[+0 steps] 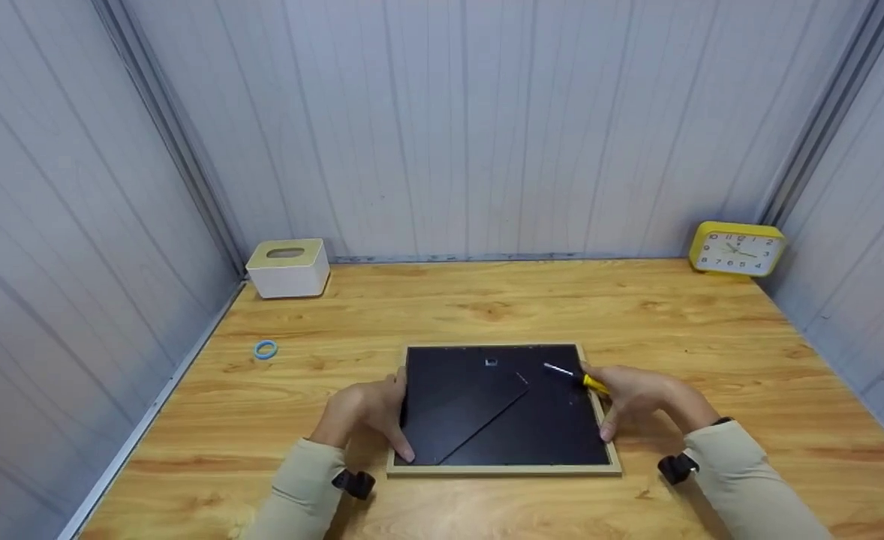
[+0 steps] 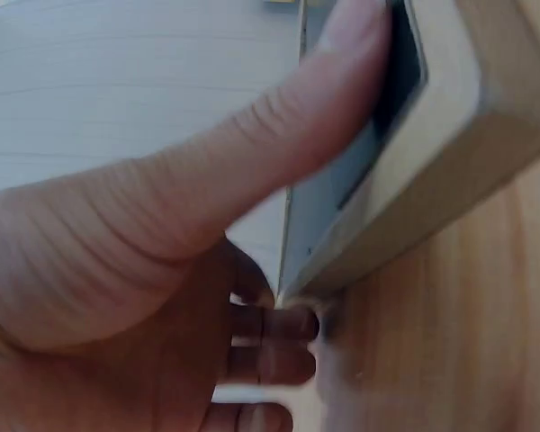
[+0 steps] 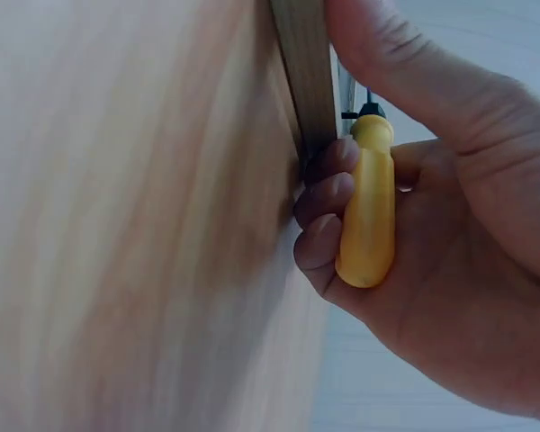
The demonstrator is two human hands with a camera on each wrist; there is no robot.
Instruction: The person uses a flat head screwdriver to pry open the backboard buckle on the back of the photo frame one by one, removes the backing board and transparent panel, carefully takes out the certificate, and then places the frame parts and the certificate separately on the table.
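Observation:
A picture frame (image 1: 502,470) with a pale wooden border and black backing lies face down, its stand leg flat against the back. On its left side, my left hand (image 1: 373,409) grips the border, thumb over the backing. The left wrist view shows that thumb (image 2: 279,135) across the frame's corner (image 2: 468,99), fingers bent at the side. My right hand (image 1: 633,394) holds a yellow-handled screwdriver (image 3: 369,207) in its curled fingers and also grips the frame's right edge. The screwdriver's metal shaft points left over the backing in the head view.
A white tissue box (image 1: 290,279) with a wooden-look lid stands at the back left of the wooden table (image 1: 487,304). Nearer lies a blue ring (image 1: 265,349). A yellow clock (image 1: 738,248) stands at the back right. Pale panel walls enclose the table.

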